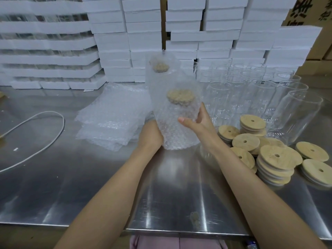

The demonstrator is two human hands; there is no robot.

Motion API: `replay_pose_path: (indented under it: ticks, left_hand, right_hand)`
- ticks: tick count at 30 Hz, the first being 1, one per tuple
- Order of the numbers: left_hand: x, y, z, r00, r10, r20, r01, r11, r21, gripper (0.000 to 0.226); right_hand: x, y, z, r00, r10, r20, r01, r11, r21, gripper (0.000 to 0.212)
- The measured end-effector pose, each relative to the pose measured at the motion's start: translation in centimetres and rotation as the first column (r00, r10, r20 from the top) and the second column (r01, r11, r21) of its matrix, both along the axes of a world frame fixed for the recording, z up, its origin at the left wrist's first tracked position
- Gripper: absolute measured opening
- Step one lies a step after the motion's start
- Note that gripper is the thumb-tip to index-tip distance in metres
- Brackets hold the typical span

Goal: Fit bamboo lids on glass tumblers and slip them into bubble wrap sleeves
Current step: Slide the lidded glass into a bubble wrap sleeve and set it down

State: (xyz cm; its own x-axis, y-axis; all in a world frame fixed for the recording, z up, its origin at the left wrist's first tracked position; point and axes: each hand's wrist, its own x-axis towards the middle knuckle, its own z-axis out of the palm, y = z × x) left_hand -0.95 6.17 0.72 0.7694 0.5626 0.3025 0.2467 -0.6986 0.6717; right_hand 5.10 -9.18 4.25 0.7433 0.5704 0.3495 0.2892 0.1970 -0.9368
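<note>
**One more tumbler sleeved, a good many still bare**

I hold a wrapped tumbler (177, 123) just above the steel table (161, 194), tilted a little away from me. Its bamboo lid (180, 96) is on and shows through the bubble wrap sleeve, which covers the glass from base to above the lid. My right hand (195, 121) is clamped on it, thumb across the front and fingers round the far side. My left hand (150, 133) sits against the lower left of the bundle. Its fingers are hidden behind the wrap, so I cannot tell whether they curl round it or only prop it.

For this piece both steps look done: lid fitted, sleeve on. What I judge is left for it is to set it down with the finished ones. One second wrapped tumbler (159, 69) stands behind it, lidded too, and I see no others finished.

Much remains. To my right a crowd of bare glass tumblers (251, 90) stands without lids, the nearest one (296, 115) leaning. In front of them lies a heap of loose bamboo lids (265, 153). To my left a pile of flat empty sleeves (111, 119) waits. By that I reckon the job is at an early stage.
</note>
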Motion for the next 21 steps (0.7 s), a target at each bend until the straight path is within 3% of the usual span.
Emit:
replay_pose_path:
  ticks: [5,6,8,10,12,15,18,21]
  left_hand:
    - [-0.3,-0.1,0.5,0.998,-0.001,0.063,-0.001,0.999,0.034,0.015]
    - [-0.3,-0.2,0.9,0.992,0.003,0.125,-0.003,1.0,-0.004,0.02]
    - [-0.6,-0.6,2.2,0.961,0.038,0.273,0.032,0.968,-0.249,0.045]
    - [-1.1,-0.7,3.2,0.912,-0.035,0.409,0.22,0.883,-0.416,0.068]
    - [-1.7,-0.5,3.5,0.831,-0.235,0.503,0.448,0.819,-0.357,0.072]
    - [-2.1,-0.4,3.5,0.812,-0.412,0.414,0.535,0.809,-0.243,0.081]
    - [-1.6,-0.5,2.9,0.857,-0.405,0.319,0.475,0.86,-0.185,0.096]
    - [-1.3,-0.7,2.7,0.872,-0.365,0.326,0.445,0.869,-0.216,0.097]
  right_hand:
    - [0.2,0.2,-0.3,0.999,0.002,0.034,-0.001,1.0,-0.021,0.071]
    - [0.2,0.1,-0.3,0.999,-0.003,0.032,0.003,1.0,-0.019,0.07]
    - [0.3,0.1,-0.3,1.0,-0.012,0.025,0.012,1.0,-0.013,0.065]
    - [0.2,0.1,-0.2,1.0,-0.02,0.009,0.02,1.0,0.0,0.06]
    - [0.0,0.2,-0.1,1.0,-0.023,-0.016,0.024,0.999,0.04,0.055]
    - [0.0,0.0,0.1,0.998,-0.036,-0.045,0.04,0.996,0.08,0.051]
    - [0.0,0.1,0.3,0.995,-0.065,-0.073,0.071,0.994,0.079,0.053]
    - [0.3,0.0,0.4,0.986,-0.111,-0.127,0.122,0.989,0.084,0.048]
